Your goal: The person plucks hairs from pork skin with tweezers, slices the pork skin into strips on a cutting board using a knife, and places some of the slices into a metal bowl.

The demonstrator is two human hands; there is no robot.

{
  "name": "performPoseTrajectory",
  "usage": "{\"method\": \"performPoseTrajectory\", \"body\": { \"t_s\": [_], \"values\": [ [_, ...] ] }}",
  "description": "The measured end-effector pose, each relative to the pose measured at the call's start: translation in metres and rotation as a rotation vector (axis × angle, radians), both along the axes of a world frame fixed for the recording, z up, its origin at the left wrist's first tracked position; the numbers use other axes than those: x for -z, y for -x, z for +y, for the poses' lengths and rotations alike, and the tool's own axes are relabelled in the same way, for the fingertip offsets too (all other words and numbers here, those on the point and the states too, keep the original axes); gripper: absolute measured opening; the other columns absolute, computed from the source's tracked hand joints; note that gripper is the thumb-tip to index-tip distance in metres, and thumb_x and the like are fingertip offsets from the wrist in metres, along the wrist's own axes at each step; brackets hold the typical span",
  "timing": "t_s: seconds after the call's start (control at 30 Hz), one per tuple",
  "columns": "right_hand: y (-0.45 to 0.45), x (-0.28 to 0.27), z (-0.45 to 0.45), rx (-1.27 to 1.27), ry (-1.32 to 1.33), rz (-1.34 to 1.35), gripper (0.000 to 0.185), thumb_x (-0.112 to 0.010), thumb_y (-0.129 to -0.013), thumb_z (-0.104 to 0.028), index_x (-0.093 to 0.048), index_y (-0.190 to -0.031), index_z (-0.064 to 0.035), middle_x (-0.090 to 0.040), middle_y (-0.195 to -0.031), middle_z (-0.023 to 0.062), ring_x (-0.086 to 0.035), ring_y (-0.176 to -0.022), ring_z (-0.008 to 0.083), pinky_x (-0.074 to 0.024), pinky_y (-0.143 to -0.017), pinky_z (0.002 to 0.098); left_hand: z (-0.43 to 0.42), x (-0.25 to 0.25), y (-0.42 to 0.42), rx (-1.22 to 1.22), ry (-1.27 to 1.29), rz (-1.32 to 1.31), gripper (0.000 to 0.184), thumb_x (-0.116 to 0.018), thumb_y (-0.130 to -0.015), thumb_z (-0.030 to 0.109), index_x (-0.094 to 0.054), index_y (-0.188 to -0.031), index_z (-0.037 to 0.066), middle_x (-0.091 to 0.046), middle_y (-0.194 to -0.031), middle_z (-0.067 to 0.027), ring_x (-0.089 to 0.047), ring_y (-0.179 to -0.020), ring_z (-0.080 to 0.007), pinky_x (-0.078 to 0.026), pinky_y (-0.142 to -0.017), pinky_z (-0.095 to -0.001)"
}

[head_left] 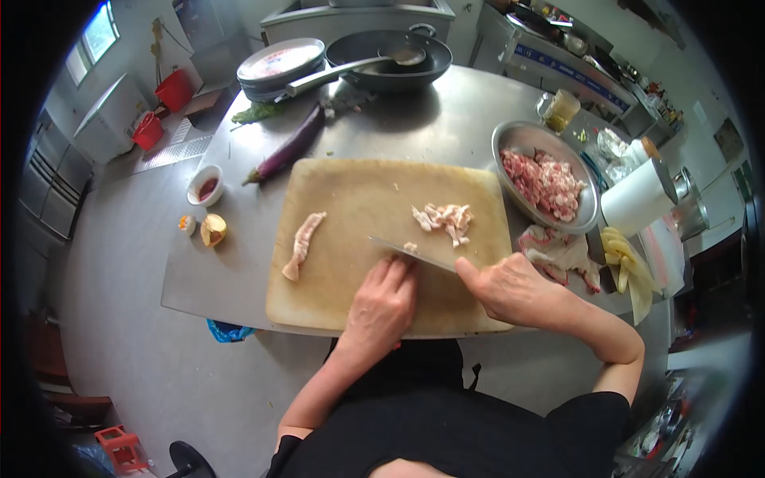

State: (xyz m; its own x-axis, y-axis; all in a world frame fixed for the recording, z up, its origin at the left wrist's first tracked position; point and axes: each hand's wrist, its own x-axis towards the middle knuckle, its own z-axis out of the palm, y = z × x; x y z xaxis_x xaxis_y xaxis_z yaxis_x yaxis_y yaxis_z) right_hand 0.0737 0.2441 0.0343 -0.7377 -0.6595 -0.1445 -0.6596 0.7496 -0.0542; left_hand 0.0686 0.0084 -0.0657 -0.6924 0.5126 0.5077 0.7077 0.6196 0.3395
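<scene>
At a steel bench [215, 275], we see a person's right hand [518, 287] wrapped around the handle of a knife [430, 259], its blade slanting across a large cutting board [351, 191]. The left hand [384, 296] rests beside the blade with its fingers bent, probably to steady food while keeping the fingertips tucked in; whether it pinches anything beneath, we cannot tell. The hands are apart, with the blade reaching between them.

A strip of meat [303, 247] lies alone on the board's left, and a heap of cut pieces [450, 219] sits on the right, beyond the knife, a split we read as keeping whole and cut portions separate. A steel bowl [592, 203] of chopped meat [550, 187] stands just off the board's right edge, presumably for easy reach.

We find the strip long, narrow and slightly curved, pale pink with whitish patches; the pieces are pale, short and irregular, loosely piled. The bowl's meat looks redder, flecked with white.
</scene>
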Motion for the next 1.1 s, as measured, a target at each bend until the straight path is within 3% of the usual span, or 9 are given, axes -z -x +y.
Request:
{"method": "performPoseTrajectory", "body": {
  "t_s": [0.27,0.57,0.83,1.1],
  "values": [
    [0.007,-0.005,0.001,0.097,-0.042,-0.105,0.032,-0.061,-0.079,-0.002,-0.045,-0.106,0.002,-0.063,-0.063,0.0193,-0.069,-0.064,0.0413,-0.0504,-0.056,0.0514,0.0,-0.004,0.002,-0.018,0.01,0.009,0.046,-0.059,-0.086,0.005,-0.058,-0.129,-0.012,-0.058,-0.13,-0.0239,-0.057,-0.118,-0.0355,-0.048,-0.105,-0.0411],
    [0.004,-0.008,0.004,0.056,-0.011,-0.114,0.033,-0.062,-0.078,-0.001,-0.045,-0.106,0.0031,-0.061,-0.061,0.0187,-0.068,-0.062,0.0412,-0.049,-0.054,0.0508,0.006,-0.005,0.005,-0.039,0.087,0.007,0.04,-0.06,-0.083,0.006,-0.062,-0.12,-0.009,-0.057,-0.131,-0.0215,-0.057,-0.116,-0.0337,-0.05,-0.1,-0.0403],
    [0.011,-0.028,0.01,0.044,-0.052,-0.242,0.03,-0.059,-0.08,-0.001,-0.044,-0.105,0.0046,-0.06,-0.061,0.0175,-0.066,-0.059,0.0402,-0.0453,-0.051,0.0515,0.006,0.0,0.021,-0.038,0.036,0.098,0.023,-0.062,-0.08,0.007,-0.067,-0.099,-0.004,-0.063,-0.108,-0.0144,-0.062,-0.098,-0.028,-0.056,-0.084,-0.0371],
    [0.031,-0.029,0.001,0.034,-0.057,-0.38,0.035,-0.058,-0.081,-0.001,-0.044,-0.112,0.0077,-0.059,-0.059,0.0165,-0.064,-0.056,0.0402,-0.0437,-0.05,0.051,-0.003,-0.005,0.026,0.021,0.016,0.022,0.019,-0.064,-0.078,0.008,-0.068,-0.093,-0.003,-0.064,-0.106,-0.0138,-0.063,-0.095,-0.026,-0.057,-0.078,-0.0342]
  ]
}}
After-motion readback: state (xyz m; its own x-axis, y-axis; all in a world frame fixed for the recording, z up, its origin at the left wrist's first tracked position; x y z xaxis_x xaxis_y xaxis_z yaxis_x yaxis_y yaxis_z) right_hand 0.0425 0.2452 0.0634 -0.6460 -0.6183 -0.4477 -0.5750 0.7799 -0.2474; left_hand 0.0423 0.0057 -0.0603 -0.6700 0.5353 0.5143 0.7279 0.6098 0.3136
